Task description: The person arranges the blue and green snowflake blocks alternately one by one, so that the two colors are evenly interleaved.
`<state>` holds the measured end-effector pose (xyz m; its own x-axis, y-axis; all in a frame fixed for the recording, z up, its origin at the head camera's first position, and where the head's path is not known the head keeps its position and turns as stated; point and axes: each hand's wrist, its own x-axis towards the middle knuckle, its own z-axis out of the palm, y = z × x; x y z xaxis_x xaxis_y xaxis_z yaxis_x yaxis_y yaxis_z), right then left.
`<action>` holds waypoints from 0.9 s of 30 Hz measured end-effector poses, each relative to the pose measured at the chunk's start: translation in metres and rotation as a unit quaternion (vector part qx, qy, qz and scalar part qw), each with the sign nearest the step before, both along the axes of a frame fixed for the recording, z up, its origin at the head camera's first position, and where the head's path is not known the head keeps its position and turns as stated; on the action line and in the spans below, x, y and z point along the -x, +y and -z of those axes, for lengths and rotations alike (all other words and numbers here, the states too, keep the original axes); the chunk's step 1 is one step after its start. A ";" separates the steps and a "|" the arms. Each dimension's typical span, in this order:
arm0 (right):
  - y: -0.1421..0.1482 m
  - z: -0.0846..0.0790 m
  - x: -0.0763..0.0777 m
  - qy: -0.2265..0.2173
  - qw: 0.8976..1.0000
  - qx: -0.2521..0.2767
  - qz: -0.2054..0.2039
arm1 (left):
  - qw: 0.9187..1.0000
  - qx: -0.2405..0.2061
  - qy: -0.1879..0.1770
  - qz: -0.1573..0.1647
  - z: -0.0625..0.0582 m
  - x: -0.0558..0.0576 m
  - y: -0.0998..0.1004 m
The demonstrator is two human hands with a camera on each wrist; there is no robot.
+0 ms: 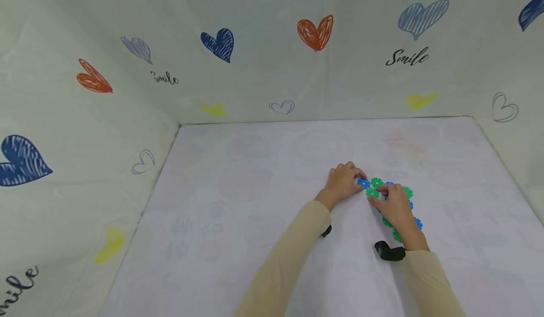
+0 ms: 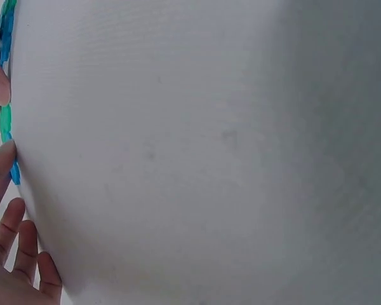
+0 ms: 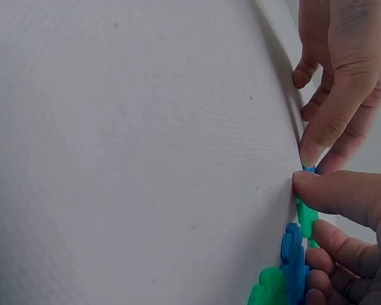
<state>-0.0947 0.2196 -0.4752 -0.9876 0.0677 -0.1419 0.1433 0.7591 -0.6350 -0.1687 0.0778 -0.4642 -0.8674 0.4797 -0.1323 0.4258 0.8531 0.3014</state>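
Note:
Flat plastic snowflake discs, notched at the rim, are joined into a green and blue shape on the table's right half. My left hand (image 1: 342,182) pinches the blue snowflake disc (image 1: 363,183) at its left end, thumb toward me and fingers behind. Close beside it, my right hand (image 1: 396,209) holds the neighbouring green snowflake disc (image 1: 371,192) between thumb and fingers. Another green disc (image 1: 376,182) sits just behind. More discs run back toward me under the right hand, which hides part of them. In the right wrist view, a blue disc (image 3: 293,260) shows below the right fingers.
A white cloth-covered table (image 1: 238,203) lies beneath. Pale curtains (image 1: 263,76) printed with hearts and words hang behind and at the sides. Black wrist cameras (image 1: 388,251) stick out beside both wrists.

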 end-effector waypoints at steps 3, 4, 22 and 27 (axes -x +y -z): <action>0.000 0.000 0.001 0.000 1.000 0.001 0.002 | 1.000 -0.006 0.003 0.010 0.001 0.001 0.000; 0.000 0.000 0.001 -0.001 1.000 0.002 0.003 | 1.000 -0.007 0.006 0.014 0.001 0.001 0.000; -0.001 -0.002 0.001 -0.015 1.000 -0.003 0.008 | 0.988 0.075 0.067 0.119 0.002 0.006 -0.004; -0.001 -0.003 0.000 -0.018 1.000 0.000 0.007 | 0.987 0.059 0.081 0.125 0.005 0.008 -0.011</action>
